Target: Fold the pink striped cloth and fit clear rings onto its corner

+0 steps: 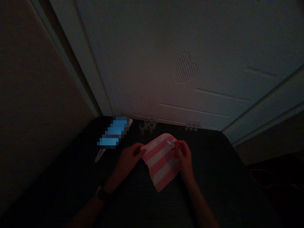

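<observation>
A pink-and-white striped cloth [159, 160] is held over a dark table [213, 177] in dim light. My left hand [129, 159] is closed on the cloth's left edge. My right hand [184, 155] pinches a small clear glass [170, 143] against the cloth's upper right part. A watch sits on my left wrist.
Several small clear glasses [148, 124] stand at the back of the table by the wall, with more [193, 127] to their right. A blurred blue object [114, 133] lies at the back left, a pale thin item [99, 155] below it. A white wall with heart reliefs rises behind.
</observation>
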### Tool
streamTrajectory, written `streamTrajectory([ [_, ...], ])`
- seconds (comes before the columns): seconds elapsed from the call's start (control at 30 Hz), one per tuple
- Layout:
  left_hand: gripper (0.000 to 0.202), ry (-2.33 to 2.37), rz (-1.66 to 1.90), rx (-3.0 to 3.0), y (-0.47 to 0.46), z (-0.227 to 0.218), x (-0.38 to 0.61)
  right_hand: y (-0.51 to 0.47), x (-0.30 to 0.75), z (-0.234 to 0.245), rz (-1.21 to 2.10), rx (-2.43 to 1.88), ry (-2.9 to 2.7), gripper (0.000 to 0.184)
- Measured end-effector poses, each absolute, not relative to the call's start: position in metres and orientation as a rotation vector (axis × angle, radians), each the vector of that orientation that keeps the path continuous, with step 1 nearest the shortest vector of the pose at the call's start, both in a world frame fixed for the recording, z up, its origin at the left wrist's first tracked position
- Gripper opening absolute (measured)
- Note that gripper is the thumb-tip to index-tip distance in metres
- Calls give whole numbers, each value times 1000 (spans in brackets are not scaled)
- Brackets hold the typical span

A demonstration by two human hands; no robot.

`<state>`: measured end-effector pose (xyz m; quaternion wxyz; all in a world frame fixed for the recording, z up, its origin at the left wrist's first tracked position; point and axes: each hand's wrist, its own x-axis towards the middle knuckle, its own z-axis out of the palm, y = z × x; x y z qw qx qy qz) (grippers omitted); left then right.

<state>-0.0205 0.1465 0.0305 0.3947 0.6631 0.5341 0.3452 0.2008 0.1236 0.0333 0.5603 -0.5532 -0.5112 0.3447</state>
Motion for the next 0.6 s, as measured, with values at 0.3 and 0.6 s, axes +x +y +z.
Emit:
streamTrajectory([
  [0.3,27,1162,977,1427,150,33,-18,113,172,35,835,-1304,-1584,12],
  [0.6,25,1140,945,1367,145,45,-16,110,174,32,698,-1281,-1796,20],
])
